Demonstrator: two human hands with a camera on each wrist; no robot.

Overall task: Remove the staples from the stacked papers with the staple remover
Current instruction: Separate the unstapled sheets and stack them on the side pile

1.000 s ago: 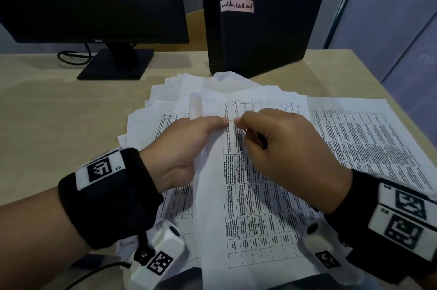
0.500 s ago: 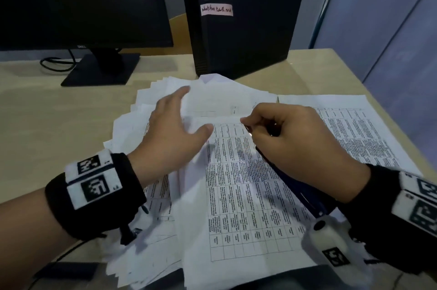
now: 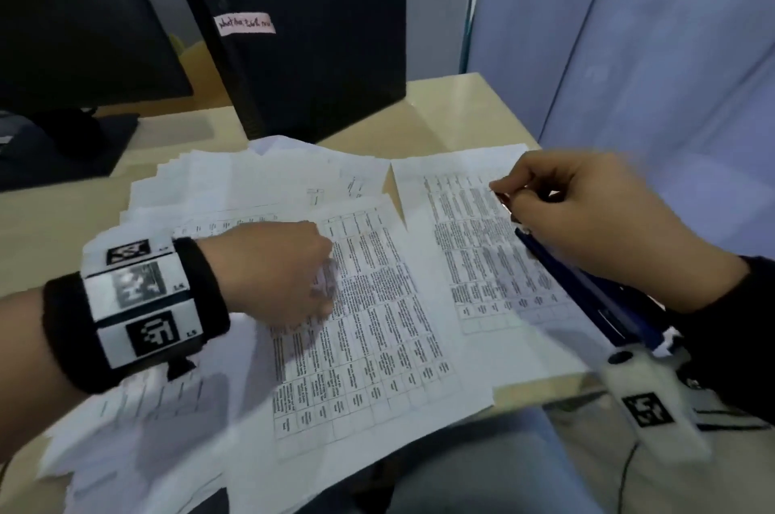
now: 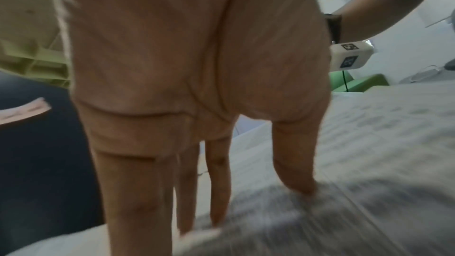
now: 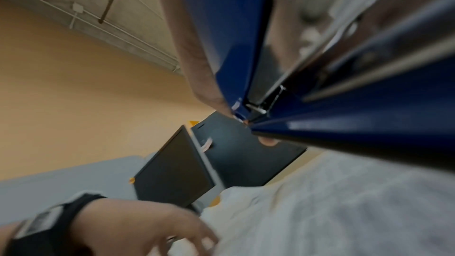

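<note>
A loose stack of printed papers (image 3: pixel 377 324) is spread over the desk. My left hand (image 3: pixel 327 287) rests on its top sheet, fingers straight and tips touching the paper (image 4: pixel 258 203). A separate printed sheet (image 3: pixel 474 262) lies to the right. My right hand (image 3: pixel 507 199) is over that sheet's upper part, gripping the long blue staple remover (image 3: pixel 587 295), which runs back under the palm. In the right wrist view, thumb and a finger (image 5: pixel 241 118) close round the remover's blue body (image 5: pixel 344 124). No staple shows.
A black computer tower (image 3: pixel 310 52) stands just behind the papers, and a monitor (image 3: pixel 75 22) on its stand at the back left. A blue partition (image 3: pixel 650 73) bounds the desk (image 3: pixel 461 106) on the right. The papers overhang the desk's front edge.
The right hand has moved right with the staple remover, and a printed sheet now lies on the right. The left hand has come down from the back sheets onto the top sheet.
</note>
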